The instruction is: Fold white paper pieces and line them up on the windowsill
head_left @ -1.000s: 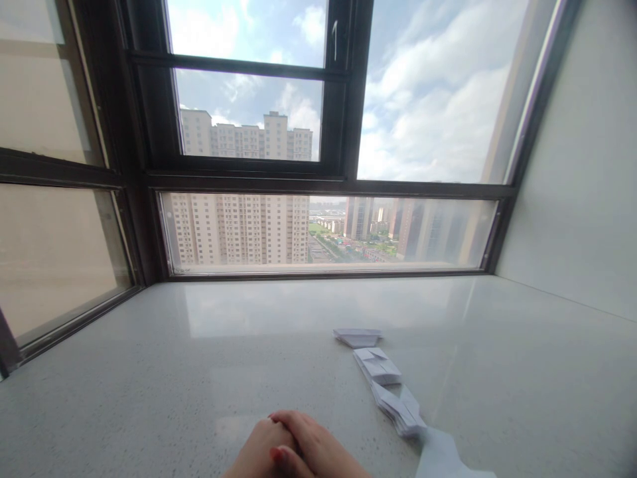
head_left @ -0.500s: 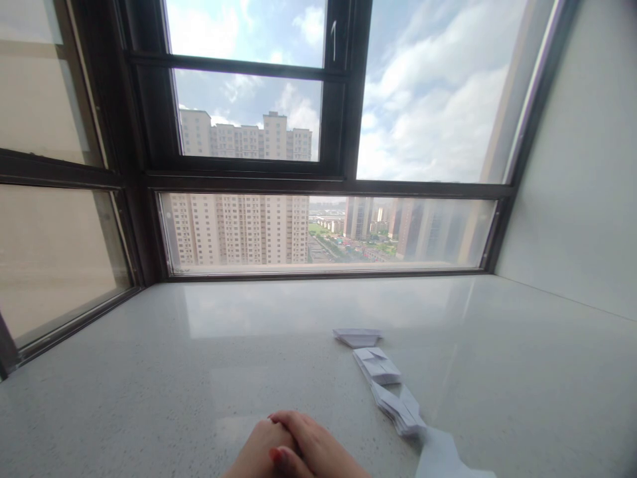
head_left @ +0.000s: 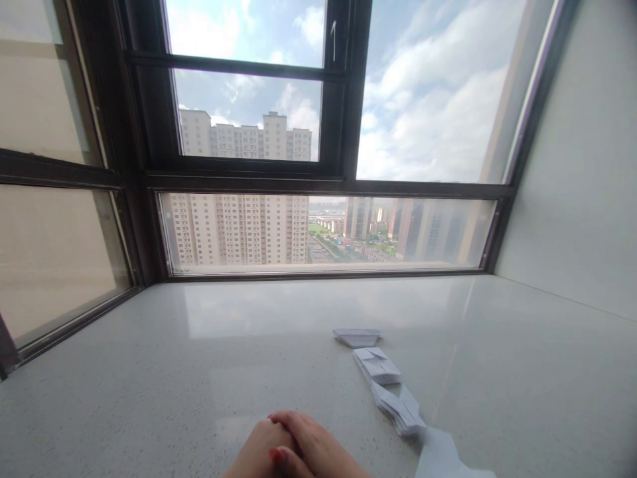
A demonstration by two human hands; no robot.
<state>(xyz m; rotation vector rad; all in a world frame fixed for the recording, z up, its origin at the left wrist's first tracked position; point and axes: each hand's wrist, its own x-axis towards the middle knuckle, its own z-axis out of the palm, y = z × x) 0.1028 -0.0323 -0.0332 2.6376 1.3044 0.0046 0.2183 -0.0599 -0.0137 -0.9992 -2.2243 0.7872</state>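
Observation:
At the bottom edge of the head view, my two hands rest clasped together over the white speckled sill. My right hand [head_left: 318, 441] wraps over my left hand [head_left: 261, 446], and red nails show on it. The left hand is curled under it, its fingers mostly hidden, so anything inside cannot be made out. To the right of the hands, apart from them, lie folded white papers: a flat boat-shaped piece [head_left: 357, 338], a squarish folded stack [head_left: 378, 366], a stack of angled pieces [head_left: 399, 409] and a larger white paper [head_left: 440, 455], cut off by the frame.
The pale sill [head_left: 149, 385] runs back to a dark-framed window [head_left: 318, 187] with tall buildings outside. A second window pane [head_left: 60, 259] stands at the left. A white wall [head_left: 572, 199] bounds the right side.

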